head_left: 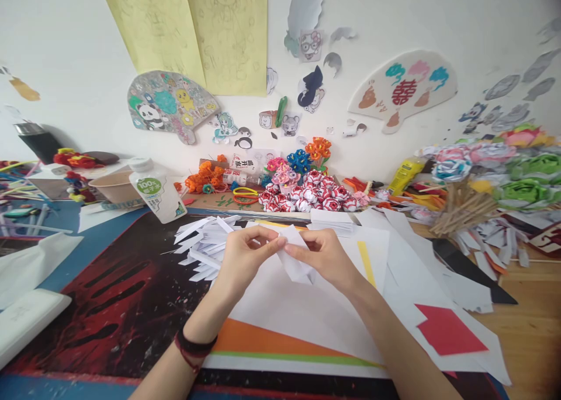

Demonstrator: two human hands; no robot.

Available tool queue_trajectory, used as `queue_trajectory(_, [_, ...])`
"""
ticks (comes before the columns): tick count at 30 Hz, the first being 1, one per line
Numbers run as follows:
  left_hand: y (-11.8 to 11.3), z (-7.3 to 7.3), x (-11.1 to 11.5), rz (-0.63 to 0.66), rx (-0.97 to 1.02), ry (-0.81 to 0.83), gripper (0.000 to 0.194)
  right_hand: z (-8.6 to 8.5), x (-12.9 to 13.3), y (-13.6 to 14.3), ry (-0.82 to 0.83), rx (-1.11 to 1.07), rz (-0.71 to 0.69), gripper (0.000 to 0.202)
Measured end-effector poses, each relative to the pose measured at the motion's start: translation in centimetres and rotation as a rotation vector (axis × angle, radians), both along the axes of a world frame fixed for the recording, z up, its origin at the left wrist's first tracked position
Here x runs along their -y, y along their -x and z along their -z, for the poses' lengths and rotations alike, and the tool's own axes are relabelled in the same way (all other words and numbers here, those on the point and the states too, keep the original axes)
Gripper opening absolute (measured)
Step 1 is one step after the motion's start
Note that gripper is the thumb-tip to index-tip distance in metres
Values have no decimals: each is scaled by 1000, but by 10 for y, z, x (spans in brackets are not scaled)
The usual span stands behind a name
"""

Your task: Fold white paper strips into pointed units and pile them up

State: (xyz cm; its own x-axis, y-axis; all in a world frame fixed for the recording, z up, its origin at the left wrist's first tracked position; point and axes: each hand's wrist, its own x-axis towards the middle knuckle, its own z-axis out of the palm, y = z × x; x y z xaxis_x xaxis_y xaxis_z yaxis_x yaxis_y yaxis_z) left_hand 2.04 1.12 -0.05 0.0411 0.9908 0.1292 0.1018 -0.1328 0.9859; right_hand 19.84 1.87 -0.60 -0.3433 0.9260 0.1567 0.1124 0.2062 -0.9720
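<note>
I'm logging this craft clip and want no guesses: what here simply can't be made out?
Head view only:
- Folded white paper piece: its fold shape, partly covered by the left hand and right hand.
- White plastic bottle with green label: small print unreadable, too small.
- Pale yellow pencil-sketch sheets: tops cut off by the frame edge.
- Paper roses at right: blurred by lens distortion.

White folded paper (pixel 294 258); red paper piece (pixel 449 330); black mat (pixel 123 306) with red splashes; yellow wall sheets (pixel 193 32).

Looks like somebody's home craft corner: paper flowers (pixel 307 192) heaped on the desk (pixel 534 330), cartoon cutouts (pixel 311 90) stuck all over the wall.
</note>
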Motion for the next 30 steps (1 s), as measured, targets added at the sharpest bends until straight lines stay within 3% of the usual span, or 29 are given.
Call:
queue_trajectory(8, [6, -10, -1, 93, -105, -40, 23, -4, 1, 0, 0, -57, -31, 33])
queue_trajectory(19, [5, -6, 2, 116, 57, 19, 22, -3, 2, 1, -62, 12, 23, 37])
queue_trajectory(30, [6, -3, 0, 121, 60, 18, 22, -1, 1, 1, -75, -7, -6, 44])
